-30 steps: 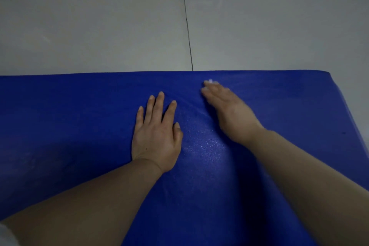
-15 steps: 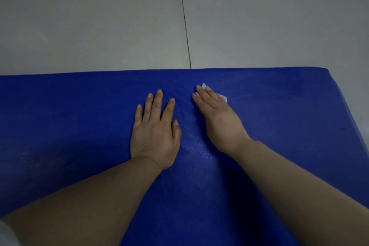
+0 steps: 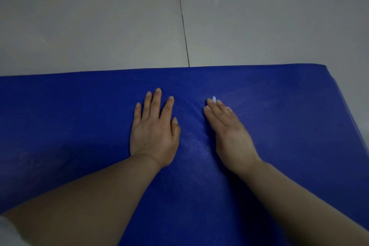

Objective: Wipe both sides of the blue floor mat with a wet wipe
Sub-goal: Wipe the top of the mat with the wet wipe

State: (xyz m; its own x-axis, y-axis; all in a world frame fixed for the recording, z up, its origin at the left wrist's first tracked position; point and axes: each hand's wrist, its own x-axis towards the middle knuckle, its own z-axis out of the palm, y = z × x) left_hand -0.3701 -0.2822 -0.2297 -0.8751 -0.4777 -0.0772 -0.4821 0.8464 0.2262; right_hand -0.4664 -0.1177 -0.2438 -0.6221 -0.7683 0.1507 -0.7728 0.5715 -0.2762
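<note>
— Blue mat (image 3: 79, 126) spread flat over pale floor tiles (image 3: 89, 22), far edge straight across, right corner in view.

— And on top of it?

— Two bare hands, side by side, near the middle, a strip of mat showing between them. Left hand (image 3: 153, 132) palm down, fingers straight and a little spread, pressing flat, grasping nothing.

— Right hand?

— Right hand (image 3: 229, 132) also flat, fingers straight and close together, angled up and to the left. White wipe (image 3: 214, 99) trapped underneath, pressed to the mat; only small scraps poking out past the fingertips and along the outer side. Not pinched, just held down by straight fingers.

— Anything on the surface itself?

— Faint sheen and fine speckle between the wrists. Dark grout line (image 3: 182, 18) running away from the far edge. Bit of white sleeve (image 3: 8, 231) at bottom left.
</note>
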